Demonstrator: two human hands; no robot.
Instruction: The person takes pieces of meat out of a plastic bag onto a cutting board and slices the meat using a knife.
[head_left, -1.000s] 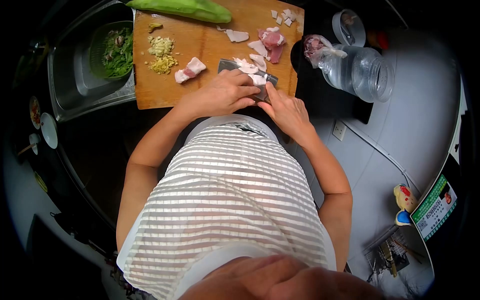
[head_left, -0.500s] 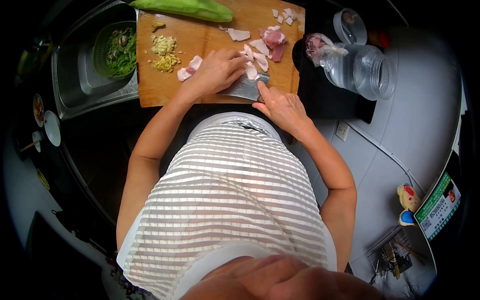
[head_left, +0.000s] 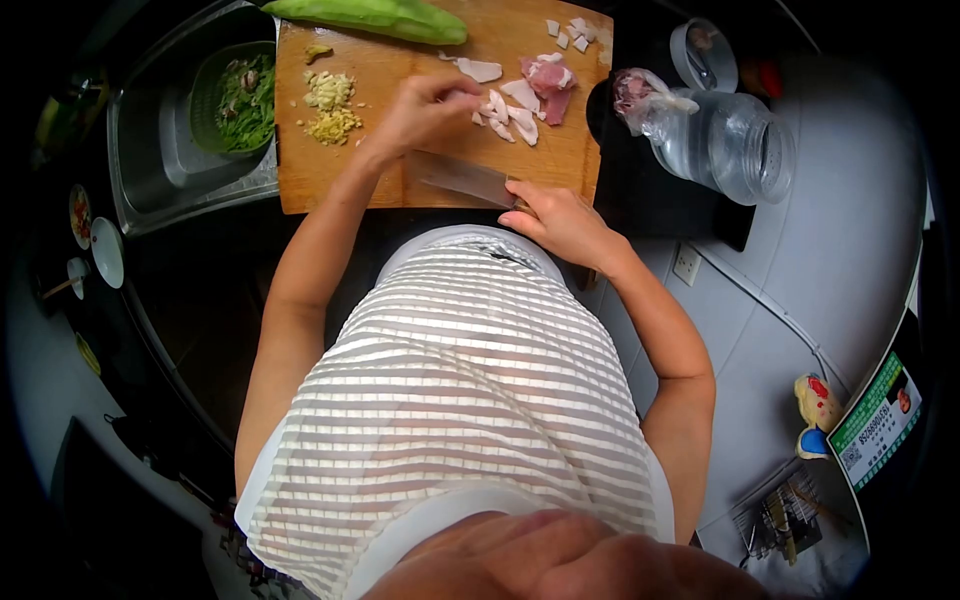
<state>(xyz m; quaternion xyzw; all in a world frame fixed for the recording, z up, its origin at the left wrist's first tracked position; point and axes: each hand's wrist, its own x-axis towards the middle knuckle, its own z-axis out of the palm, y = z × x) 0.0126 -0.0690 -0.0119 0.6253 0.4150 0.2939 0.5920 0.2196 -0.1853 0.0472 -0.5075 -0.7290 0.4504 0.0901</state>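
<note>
My left hand (head_left: 425, 112) is above the wooden cutting board (head_left: 375, 60), fingers bent and a gap between thumb and fingers. Its fingertips are beside several pale slices of fatty meat (head_left: 508, 118); no held piece shows. My right hand (head_left: 567, 217) is closed round the handle of a cleaver (head_left: 460, 178), whose wide blade points left, low over the board's near edge. A pink chunk of meat (head_left: 550, 82) lies right of the slices. Another pale slice (head_left: 478, 70) lies farther back.
Chopped garlic (head_left: 330, 92) and minced ginger (head_left: 333, 126) lie on the board's left, a peeled green gourd (head_left: 375, 18) along its far edge. Small white squares (head_left: 574, 34) sit at back right. A sink (head_left: 165, 165) holds a basket of greens (head_left: 245, 105). Clear jars (head_left: 735, 145) stand right.
My left hand has lifted off the blade and moved up and left. The cleaver has shifted left, away from the slices. The meat piece left of my left hand no longer shows.
</note>
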